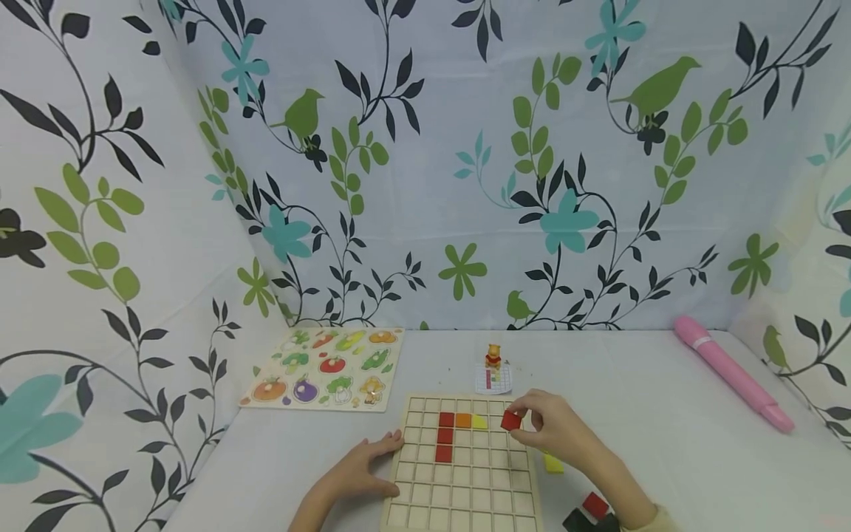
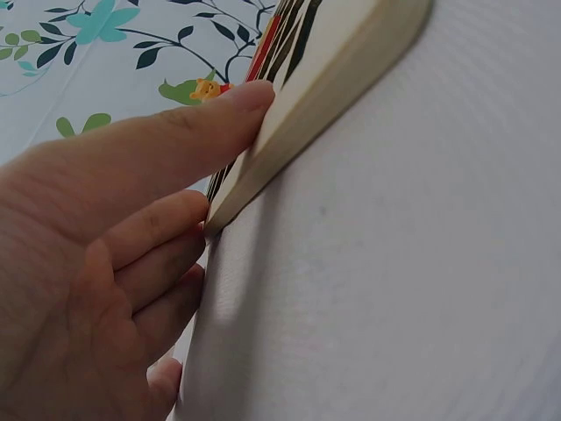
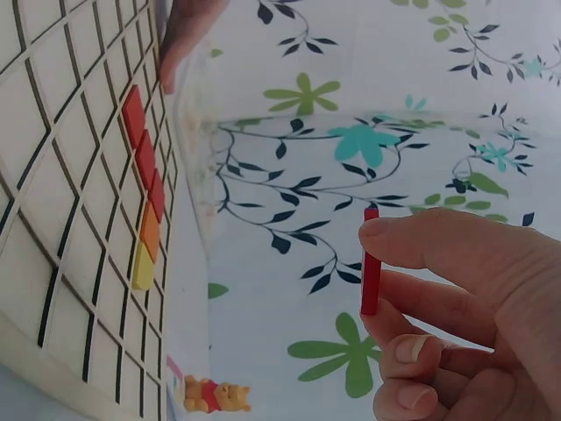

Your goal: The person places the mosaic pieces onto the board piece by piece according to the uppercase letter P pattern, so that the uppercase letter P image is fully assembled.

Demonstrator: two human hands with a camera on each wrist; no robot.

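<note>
My right hand (image 1: 555, 425) pinches a red square tile (image 1: 511, 420) between thumb and fingertips, over the upper right of a wooden grid board (image 1: 459, 495). In the right wrist view this tile (image 3: 371, 263) appears edge-on. On the board, three red tiles (image 1: 445, 436) stand in a column, with an orange tile (image 1: 462, 420) and a yellow tile (image 1: 479, 422) running rightward from the top one. My left hand (image 1: 359, 469) touches the board's left edge with thumb and fingers extended; the left wrist view shows a digit against the wooden rim (image 2: 324, 110).
Loose yellow tile (image 1: 553, 464) beside the board's right side; red (image 1: 595, 505) and dark tiles (image 1: 577, 522) near the right forearm. Behind the board stand a small bear figure (image 1: 493, 356) and printed grid card (image 1: 493, 380). A vegetable puzzle board (image 1: 326, 369) lies left, a pink stick (image 1: 734, 373) right.
</note>
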